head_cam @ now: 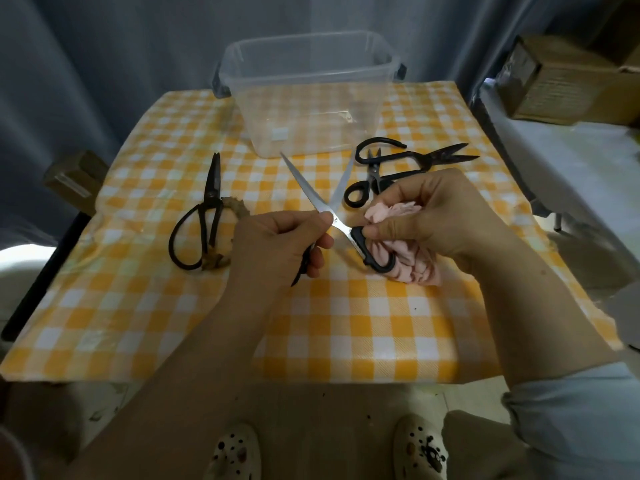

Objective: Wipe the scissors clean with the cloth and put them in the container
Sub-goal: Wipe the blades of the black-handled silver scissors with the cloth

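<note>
Silver-bladed scissors (320, 192) with black handles are spread wide above the table. My left hand (277, 247) grips one handle, its thumb and forefinger near the pivot. My right hand (433, 216) holds a bunched pink cloth (408, 265) and pinches the other black handle (375, 256) against it. A clear plastic container (311, 95) with dark side clips stands behind the blade tips, with no scissors inside.
Old dark scissors (204, 216) lie at the left on a brownish scrap. Two black pairs (415, 157) and small snips (374, 171) lie at the right, behind my right hand. The table carries a yellow checked cover (346, 323). Boxes stand at far right.
</note>
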{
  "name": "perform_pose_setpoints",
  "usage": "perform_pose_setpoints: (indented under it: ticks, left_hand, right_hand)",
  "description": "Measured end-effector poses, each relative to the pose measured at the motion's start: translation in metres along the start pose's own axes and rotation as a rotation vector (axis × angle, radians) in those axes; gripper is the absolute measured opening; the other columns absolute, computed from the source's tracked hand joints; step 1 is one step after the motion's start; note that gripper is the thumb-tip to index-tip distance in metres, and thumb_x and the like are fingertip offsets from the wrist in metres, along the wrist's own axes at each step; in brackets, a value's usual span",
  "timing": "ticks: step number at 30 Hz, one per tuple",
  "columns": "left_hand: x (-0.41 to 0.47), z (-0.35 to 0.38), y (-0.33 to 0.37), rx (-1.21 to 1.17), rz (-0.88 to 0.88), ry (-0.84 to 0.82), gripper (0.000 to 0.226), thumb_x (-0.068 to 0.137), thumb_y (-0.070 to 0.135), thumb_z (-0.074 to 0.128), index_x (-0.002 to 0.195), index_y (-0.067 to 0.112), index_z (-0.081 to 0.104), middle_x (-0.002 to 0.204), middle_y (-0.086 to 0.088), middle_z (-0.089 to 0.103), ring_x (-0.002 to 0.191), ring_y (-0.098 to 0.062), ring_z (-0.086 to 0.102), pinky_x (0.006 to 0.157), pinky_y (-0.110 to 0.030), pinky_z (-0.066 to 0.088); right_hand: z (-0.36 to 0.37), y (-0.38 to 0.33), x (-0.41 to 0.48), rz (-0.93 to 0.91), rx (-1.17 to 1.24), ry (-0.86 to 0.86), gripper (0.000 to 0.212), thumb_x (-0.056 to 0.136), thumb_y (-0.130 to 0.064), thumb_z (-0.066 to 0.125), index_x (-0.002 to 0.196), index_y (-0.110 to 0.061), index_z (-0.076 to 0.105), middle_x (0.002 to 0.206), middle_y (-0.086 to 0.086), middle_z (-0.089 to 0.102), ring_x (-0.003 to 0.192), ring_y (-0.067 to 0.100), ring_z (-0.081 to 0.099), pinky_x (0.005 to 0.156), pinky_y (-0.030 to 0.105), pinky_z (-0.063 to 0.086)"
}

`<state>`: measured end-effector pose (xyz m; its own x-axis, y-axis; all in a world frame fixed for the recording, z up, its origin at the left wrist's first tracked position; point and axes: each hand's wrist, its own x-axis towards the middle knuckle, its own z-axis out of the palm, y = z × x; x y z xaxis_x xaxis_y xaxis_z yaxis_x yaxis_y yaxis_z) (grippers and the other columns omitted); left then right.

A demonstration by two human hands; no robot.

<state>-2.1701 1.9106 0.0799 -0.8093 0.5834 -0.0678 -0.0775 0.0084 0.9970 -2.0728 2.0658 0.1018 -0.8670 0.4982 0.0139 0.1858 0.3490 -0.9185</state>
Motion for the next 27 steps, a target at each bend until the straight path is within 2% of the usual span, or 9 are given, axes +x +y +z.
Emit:
perform_pose_setpoints:
  ticks: [4, 6, 8, 9, 12, 15, 19, 22, 27]
  left_hand:
    - [0.001, -0.002, -0.001, 0.026, 0.017, 0.018, 0.010, 0.083, 0.012, 0.067, 0.074, 0.011, 0.071, 0.057, 0.001, 0.065, 0.043, -0.008, 0.051, 0.042, -0.018, 0.042]
    - [0.001, -0.001, -0.002, 0.026, 0.034, 0.031, 0.011, 0.084, 0.011, 0.067, 0.074, 0.010, 0.071, 0.057, 0.001, 0.065, 0.043, -0.008, 0.051, 0.042, -0.019, 0.042]
    - [0.000, 0.000, -0.003, 0.045, 0.055, 0.031, 0.011, 0.084, 0.011, 0.067, 0.074, 0.009, 0.071, 0.057, 0.001, 0.065, 0.043, -0.008, 0.051, 0.042, -0.019, 0.043]
    - [0.000, 0.001, -0.003, 0.060, 0.068, 0.032, 0.011, 0.084, 0.012, 0.067, 0.074, 0.009, 0.071, 0.057, 0.001, 0.065, 0.043, -0.008, 0.051, 0.042, -0.019, 0.043]
    - [0.000, 0.001, -0.004, 0.093, 0.098, 0.038, 0.011, 0.084, 0.012, 0.067, 0.074, 0.010, 0.071, 0.057, 0.002, 0.065, 0.042, -0.007, 0.052, 0.043, -0.020, 0.044]
    - [0.000, 0.001, -0.005, 0.102, 0.103, 0.036, 0.011, 0.085, 0.012, 0.067, 0.075, 0.010, 0.071, 0.057, 0.001, 0.066, 0.042, -0.008, 0.052, 0.043, -0.021, 0.045]
    - [0.000, 0.001, -0.006, 0.124, 0.129, 0.027, 0.014, 0.086, 0.011, 0.066, 0.073, 0.010, 0.071, 0.056, 0.000, 0.064, 0.042, -0.009, 0.052, 0.043, -0.022, 0.045]
    - [0.000, 0.001, -0.006, 0.134, 0.147, 0.033, 0.017, 0.086, 0.012, 0.065, 0.070, 0.013, 0.071, 0.053, 0.001, 0.063, 0.041, -0.009, 0.051, 0.043, -0.021, 0.044]
    - [-0.001, 0.002, -0.010, 0.118, 0.148, 0.041, 0.018, 0.087, 0.010, 0.065, 0.070, 0.015, 0.071, 0.051, 0.002, 0.062, 0.040, -0.011, 0.050, 0.041, -0.021, 0.044]
  right_hand:
    - [-0.002, -0.001, 0.000, -0.059, 0.055, 0.104, 0.024, 0.062, -0.015, 0.080, 0.084, -0.012, 0.074, 0.079, 0.003, 0.074, 0.073, 0.015, 0.071, 0.063, 0.022, 0.057]
    - [0.000, -0.002, 0.000, -0.102, 0.089, 0.184, 0.016, 0.071, -0.021, 0.076, 0.084, -0.012, 0.074, 0.075, 0.006, 0.073, 0.070, 0.021, 0.070, 0.058, 0.027, 0.056]
    - [0.005, -0.001, 0.002, -0.165, -0.025, 0.221, 0.023, 0.085, -0.024, 0.067, 0.086, -0.001, 0.073, 0.083, 0.021, 0.069, 0.076, 0.031, 0.064, 0.066, 0.039, 0.053]
    - [0.008, 0.000, 0.002, -0.196, -0.095, 0.205, 0.026, 0.090, -0.022, 0.063, 0.093, 0.003, 0.071, 0.089, 0.025, 0.067, 0.081, 0.028, 0.061, 0.074, 0.038, 0.050]
    - [0.016, -0.001, 0.002, -0.258, -0.194, 0.222, 0.032, 0.085, -0.017, 0.068, 0.118, -0.016, 0.066, 0.093, 0.000, 0.065, 0.088, 0.005, 0.058, 0.083, 0.018, 0.047]
    - [0.026, 0.000, 0.003, -0.328, -0.195, 0.337, 0.024, 0.077, -0.020, 0.077, 0.100, -0.021, 0.071, 0.078, -0.016, 0.060, 0.081, 0.002, 0.059, 0.072, 0.016, 0.048]
    - [0.031, 0.008, 0.006, -0.460, -0.296, 0.329, 0.016, 0.080, -0.023, 0.072, 0.094, -0.016, 0.076, 0.087, -0.003, 0.068, 0.085, 0.006, 0.060, 0.075, 0.022, 0.049]
    - [0.036, 0.010, 0.007, -0.480, -0.314, 0.299, 0.018, 0.082, -0.026, 0.069, 0.094, -0.015, 0.076, 0.089, 0.000, 0.069, 0.082, 0.007, 0.061, 0.071, 0.019, 0.048]
    - [0.039, 0.009, 0.008, -0.458, -0.312, 0.199, 0.014, 0.079, -0.023, 0.068, 0.085, -0.014, 0.076, 0.083, 0.000, 0.069, 0.078, 0.010, 0.062, 0.069, 0.027, 0.049]
